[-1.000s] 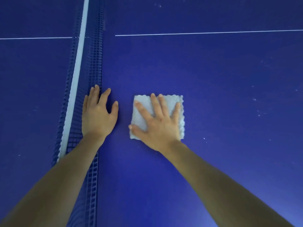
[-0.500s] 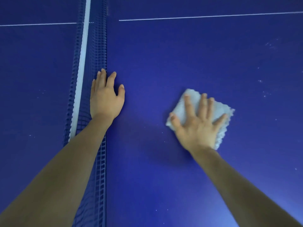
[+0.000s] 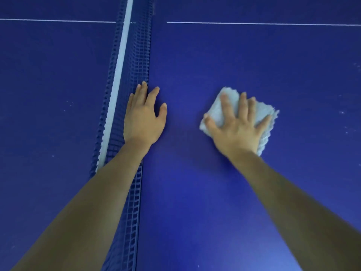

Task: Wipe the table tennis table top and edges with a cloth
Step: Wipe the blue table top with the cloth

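**Right hand flat on the cloth, left hand braced by the net**

The right hand (image 3: 237, 130) lies palm down on a white cloth (image 3: 259, 116), fingers straight and spread, pressing it onto the blue table (image 3: 214, 192). It does not curl round the cloth; the thumb reaches out past the cloth's left corner and the fingertips stop short of its far edge. The cloth is a folded square with a fuzzy, scalloped border, turned so that one corner points away from the person. It sits on the half of the table to the right of the net (image 3: 134, 65), well apart from it, and on the near side of the thin white line (image 3: 254, 23) that crosses the table farther off. The cloth's outline looks slightly blurred.

The left hand (image 3: 143, 122) rests flat on the table with straight, relaxed fingers and holds nothing. Its outer fingers lie against the foot of the net, and the thumb points towards the cloth. The net is dark blue mesh with a white band along its top. Both forearms are bare. Small pale specks dot the table surface towards the right edge and on the left half.
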